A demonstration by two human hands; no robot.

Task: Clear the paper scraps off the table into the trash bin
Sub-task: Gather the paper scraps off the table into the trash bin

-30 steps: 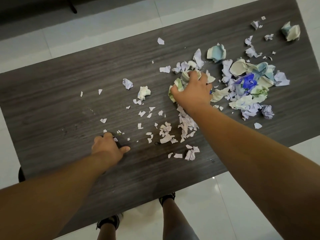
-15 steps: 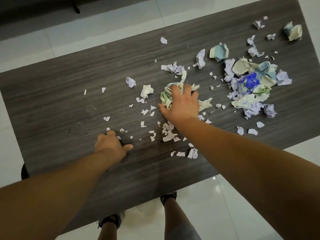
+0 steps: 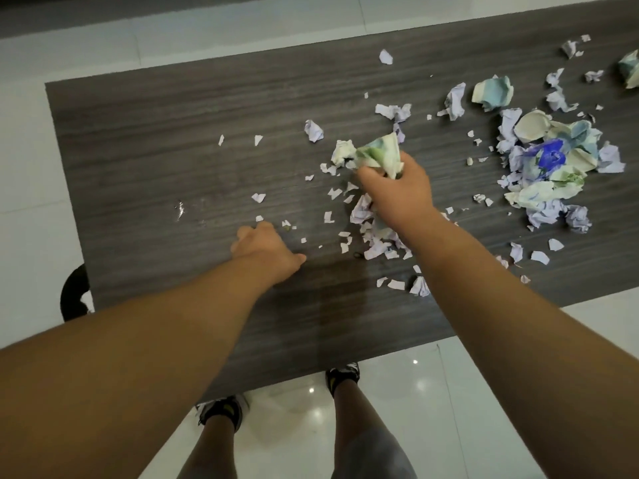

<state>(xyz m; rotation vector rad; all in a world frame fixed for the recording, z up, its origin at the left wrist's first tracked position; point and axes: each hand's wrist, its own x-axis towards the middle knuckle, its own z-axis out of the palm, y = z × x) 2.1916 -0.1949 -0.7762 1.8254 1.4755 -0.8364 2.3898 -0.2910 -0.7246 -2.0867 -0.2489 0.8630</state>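
Right hand grips a crumpled green-and-white paper wad mid-counter; left hand, fingers curled, rests on the dark wood-grain counter, whose left half lies mostly bare toward its edge.

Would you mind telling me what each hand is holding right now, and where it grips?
The right hand grips a crumpled green-and-white paper wad by its lower end. The left hand rests curled on the table; whether it holds scraps cannot be told.
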